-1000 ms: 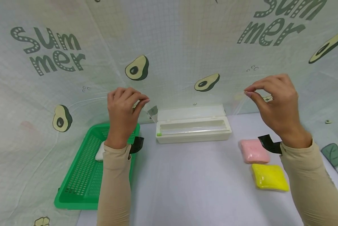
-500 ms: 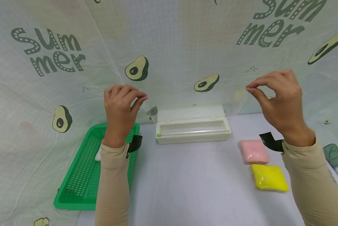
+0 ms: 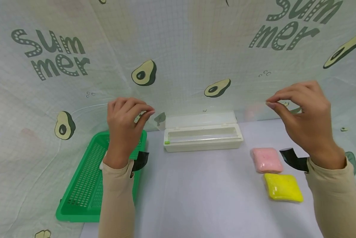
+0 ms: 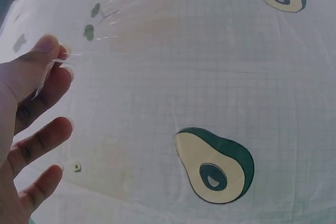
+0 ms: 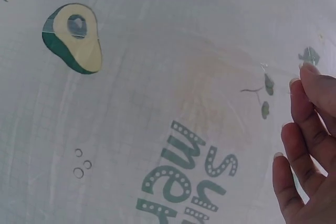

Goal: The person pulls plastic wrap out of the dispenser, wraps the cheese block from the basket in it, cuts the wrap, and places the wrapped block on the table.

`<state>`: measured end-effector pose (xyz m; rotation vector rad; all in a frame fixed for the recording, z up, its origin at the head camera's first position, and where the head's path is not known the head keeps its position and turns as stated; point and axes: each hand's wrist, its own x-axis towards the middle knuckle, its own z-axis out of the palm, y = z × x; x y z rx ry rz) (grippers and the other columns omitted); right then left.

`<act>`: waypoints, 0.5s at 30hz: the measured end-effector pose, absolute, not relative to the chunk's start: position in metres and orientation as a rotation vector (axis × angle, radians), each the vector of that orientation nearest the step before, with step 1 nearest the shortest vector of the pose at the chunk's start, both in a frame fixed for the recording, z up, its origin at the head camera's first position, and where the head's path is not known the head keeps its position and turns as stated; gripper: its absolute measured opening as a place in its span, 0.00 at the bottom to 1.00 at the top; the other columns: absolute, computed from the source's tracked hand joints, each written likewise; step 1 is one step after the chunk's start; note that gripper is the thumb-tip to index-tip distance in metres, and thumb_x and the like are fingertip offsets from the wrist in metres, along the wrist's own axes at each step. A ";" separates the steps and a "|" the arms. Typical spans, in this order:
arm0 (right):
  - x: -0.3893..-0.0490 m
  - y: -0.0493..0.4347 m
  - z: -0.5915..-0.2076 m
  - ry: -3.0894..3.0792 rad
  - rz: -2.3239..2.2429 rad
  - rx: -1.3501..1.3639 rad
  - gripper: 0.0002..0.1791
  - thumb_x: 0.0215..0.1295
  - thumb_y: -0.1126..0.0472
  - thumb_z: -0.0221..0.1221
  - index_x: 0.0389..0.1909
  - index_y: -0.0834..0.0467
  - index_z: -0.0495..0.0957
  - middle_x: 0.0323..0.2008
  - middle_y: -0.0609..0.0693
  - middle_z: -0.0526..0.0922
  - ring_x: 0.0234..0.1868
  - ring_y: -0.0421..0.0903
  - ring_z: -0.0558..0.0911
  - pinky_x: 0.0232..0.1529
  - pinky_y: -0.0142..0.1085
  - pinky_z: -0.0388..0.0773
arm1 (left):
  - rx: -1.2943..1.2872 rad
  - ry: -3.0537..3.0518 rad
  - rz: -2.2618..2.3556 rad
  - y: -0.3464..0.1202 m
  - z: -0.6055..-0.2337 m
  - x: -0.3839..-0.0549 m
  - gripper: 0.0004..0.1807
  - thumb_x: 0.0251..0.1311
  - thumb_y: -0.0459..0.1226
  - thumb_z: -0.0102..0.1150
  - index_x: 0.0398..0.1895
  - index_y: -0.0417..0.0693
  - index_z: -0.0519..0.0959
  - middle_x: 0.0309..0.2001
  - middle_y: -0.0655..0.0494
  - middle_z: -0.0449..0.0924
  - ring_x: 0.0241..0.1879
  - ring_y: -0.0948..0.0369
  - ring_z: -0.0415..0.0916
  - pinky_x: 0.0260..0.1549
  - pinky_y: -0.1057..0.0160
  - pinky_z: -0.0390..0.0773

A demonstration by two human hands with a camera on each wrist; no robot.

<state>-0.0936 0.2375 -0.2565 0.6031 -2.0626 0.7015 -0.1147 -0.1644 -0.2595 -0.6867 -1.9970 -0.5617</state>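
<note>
Clear cling film [image 4: 43, 81] is pinched between the thumb and forefinger of my left hand [image 3: 122, 127]; its stretch creases show in the left wrist view. My right hand [image 3: 307, 120] has thumb and forefinger pinched together too, at about the same height; the film there is nearly invisible. Both hands are raised well apart above the table, on either side of a white cling film dispenser [image 3: 204, 145]. Its lid [image 3: 200, 119] stands open at the back, and a clear roll [image 3: 203, 136] lies inside. In the wrist views the other fingers of both hands are spread loosely.
A green basket [image 3: 62, 211] stands at left, partly behind my left forearm, with a white item in it mostly hidden. At right lie a pink packet [image 3: 267, 160] and a yellow packet [image 3: 283, 187]. A patterned curtain [image 3: 178, 49] hangs behind the table.
Both hands have come down and drawn farther apart, the right one moving right most. The film's glints beside the dispenser have faded. Dispenser, basket and packets stay in place.
</note>
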 end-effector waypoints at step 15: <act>-0.034 0.266 -0.293 -2.164 0.888 0.941 0.29 0.77 0.38 0.56 0.30 0.59 0.86 0.39 0.36 0.83 0.49 0.33 0.75 0.57 0.22 0.67 | -1.061 -1.975 -0.798 -0.185 -0.299 -0.053 0.18 0.77 0.46 0.58 0.33 0.45 0.87 0.30 0.56 0.86 0.37 0.55 0.75 0.52 0.60 0.65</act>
